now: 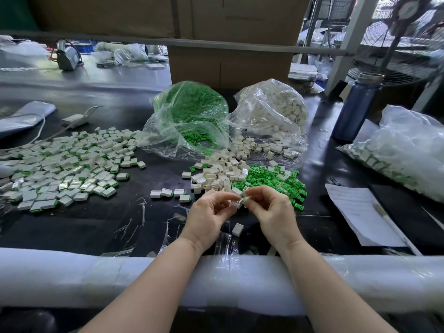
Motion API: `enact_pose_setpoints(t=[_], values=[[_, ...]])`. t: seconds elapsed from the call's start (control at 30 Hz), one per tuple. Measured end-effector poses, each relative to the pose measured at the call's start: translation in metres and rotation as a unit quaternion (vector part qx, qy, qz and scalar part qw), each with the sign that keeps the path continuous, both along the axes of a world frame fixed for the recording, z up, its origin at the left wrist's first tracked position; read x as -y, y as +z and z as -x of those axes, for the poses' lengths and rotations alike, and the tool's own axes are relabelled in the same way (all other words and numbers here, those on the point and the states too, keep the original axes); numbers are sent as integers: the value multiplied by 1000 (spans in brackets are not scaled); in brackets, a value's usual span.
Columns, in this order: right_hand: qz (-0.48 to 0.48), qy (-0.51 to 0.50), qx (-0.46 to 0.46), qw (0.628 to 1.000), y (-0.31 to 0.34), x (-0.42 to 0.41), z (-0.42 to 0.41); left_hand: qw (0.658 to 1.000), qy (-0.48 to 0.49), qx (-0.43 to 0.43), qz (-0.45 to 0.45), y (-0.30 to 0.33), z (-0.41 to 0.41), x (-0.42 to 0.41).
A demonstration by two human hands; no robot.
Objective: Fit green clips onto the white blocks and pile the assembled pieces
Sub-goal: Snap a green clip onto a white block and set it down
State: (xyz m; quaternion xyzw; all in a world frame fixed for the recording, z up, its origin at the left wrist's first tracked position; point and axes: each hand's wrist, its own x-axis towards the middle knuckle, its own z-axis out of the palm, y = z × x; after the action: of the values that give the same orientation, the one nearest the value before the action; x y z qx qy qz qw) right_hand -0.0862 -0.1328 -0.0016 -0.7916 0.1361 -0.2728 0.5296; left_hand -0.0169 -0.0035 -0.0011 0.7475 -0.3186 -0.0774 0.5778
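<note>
My left hand (209, 212) and my right hand (271, 210) meet above the dark table, fingertips together. Between them sits a white block (236, 203) pinched by the left fingers, and the right fingers pinch a green clip (245, 200) against it. Just beyond lie a heap of loose white blocks (218, 174) and a heap of green clips (274, 180). A wide pile of assembled pieces (64, 169) covers the table's left side. One single white block (237, 229) lies below my hands. Three assembled pieces (168, 193) lie in a short row left of my hands.
Two open clear bags stand behind the heaps: one of green clips (192, 114), one of white blocks (276, 109). A blue bottle (355, 106), a filled plastic bag (403, 150) and a paper sheet (360, 212) lie at the right. A white foam pad (96, 277) lines the near edge.
</note>
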Motion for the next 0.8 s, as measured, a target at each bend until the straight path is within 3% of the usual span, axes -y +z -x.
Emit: enact_pose_setpoints(t=[0.17,0.4,0.8], values=[[-53,15,12,998,4,-1,1,998,-10,-56,25,-2,-1,1],[-71,43,12,996,6,0,2,999,-15,-46,-3,-6,-4,2],[-46,39,-14,998,4,-1,1,994,-36,-102,16,-4,-3,1]])
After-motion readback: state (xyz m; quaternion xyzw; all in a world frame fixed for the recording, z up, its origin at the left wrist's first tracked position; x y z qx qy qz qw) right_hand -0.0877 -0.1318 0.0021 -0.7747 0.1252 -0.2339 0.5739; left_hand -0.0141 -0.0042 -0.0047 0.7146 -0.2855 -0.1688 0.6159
